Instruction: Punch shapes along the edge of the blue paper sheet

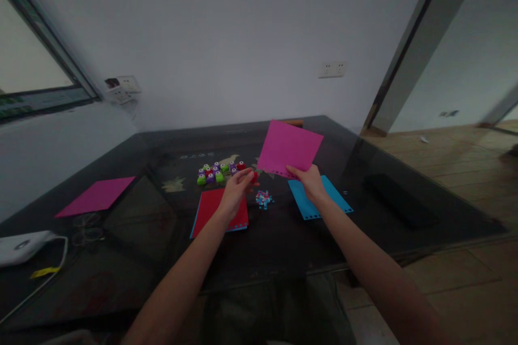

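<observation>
My left hand point(238, 190) is closed around a small red craft punch point(254, 177), mostly hidden by the fingers. My right hand point(307, 178) pinches the lower edge of a pink sheet of paper point(289, 145), raised above the table; small holes run along that edge. Below my left hand lies a red sheet point(210, 205) with a row of holes, stacked over blue paper. A blue sheet point(321, 198), also punched along its near edge, is under my right wrist. Between the hands sits a pile of pink, blue and white paper bits point(264, 199).
Several small green, purple and red punches point(218, 171) stand grouped behind the red sheet. Another pink sheet point(97, 197) lies at the left, near a white power strip point(26, 248) with a cable. A long black object point(399, 200) rests on the dark table's right side.
</observation>
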### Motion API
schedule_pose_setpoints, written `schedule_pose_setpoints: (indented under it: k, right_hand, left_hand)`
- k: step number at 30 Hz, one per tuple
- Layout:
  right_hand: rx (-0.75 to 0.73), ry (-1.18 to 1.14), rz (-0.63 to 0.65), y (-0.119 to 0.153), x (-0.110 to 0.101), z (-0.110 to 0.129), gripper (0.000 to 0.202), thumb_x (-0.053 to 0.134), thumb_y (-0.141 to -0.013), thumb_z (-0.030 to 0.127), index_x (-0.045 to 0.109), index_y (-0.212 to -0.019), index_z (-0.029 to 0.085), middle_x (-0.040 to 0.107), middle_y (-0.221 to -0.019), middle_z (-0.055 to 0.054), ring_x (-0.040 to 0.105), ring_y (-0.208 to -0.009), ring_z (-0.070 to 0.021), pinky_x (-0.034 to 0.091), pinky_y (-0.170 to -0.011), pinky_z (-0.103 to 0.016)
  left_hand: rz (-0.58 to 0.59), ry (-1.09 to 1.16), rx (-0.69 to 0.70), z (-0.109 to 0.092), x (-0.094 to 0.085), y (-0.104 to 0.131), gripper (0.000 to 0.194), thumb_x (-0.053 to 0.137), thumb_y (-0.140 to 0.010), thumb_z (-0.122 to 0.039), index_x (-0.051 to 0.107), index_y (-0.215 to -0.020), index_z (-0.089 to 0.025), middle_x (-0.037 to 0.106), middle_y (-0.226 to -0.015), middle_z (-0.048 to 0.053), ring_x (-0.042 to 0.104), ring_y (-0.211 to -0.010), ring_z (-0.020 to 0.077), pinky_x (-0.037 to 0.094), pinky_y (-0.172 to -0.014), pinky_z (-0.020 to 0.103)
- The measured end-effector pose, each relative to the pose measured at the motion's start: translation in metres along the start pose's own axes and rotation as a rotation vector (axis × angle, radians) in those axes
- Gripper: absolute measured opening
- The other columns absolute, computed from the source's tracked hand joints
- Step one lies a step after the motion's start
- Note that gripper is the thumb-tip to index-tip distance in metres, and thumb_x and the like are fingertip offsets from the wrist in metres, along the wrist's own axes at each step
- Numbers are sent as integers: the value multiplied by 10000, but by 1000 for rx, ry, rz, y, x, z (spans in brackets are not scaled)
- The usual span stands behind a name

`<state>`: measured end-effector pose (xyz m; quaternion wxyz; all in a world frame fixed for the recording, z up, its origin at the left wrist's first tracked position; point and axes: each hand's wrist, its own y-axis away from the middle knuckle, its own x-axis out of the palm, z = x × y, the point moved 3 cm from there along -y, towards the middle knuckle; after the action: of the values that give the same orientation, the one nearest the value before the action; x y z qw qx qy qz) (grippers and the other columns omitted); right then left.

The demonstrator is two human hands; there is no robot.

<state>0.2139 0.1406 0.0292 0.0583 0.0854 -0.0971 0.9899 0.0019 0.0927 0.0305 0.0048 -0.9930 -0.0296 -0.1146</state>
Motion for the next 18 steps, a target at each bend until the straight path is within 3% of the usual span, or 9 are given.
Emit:
schedule_pose_setpoints:
  k: [6, 18]
  right_hand:
    - [-103, 108, -40, 1, -4, 7, 414, 749, -568, 353, 646, -921, 164, 680, -994, -105, 608, -972, -293, 486, -837, -419]
    - [-127, 194, 4, 6, 0, 18, 378, 766, -554, 360, 665, -863, 167, 688, -955, -109, 617, -926, -306, 485, -827, -438]
  left_hand:
    - [108, 52, 17, 1, 6, 2, 311, 703, -694, -280, 622, -956, -135, 661, -1009, 101, 633, -717, 114, 496, -628, 217]
    - [121, -25, 24, 1, 10, 5, 277, 708, -676, -214, 617, -926, -139, 667, -929, 69, 631, -709, 114, 488, -652, 227]
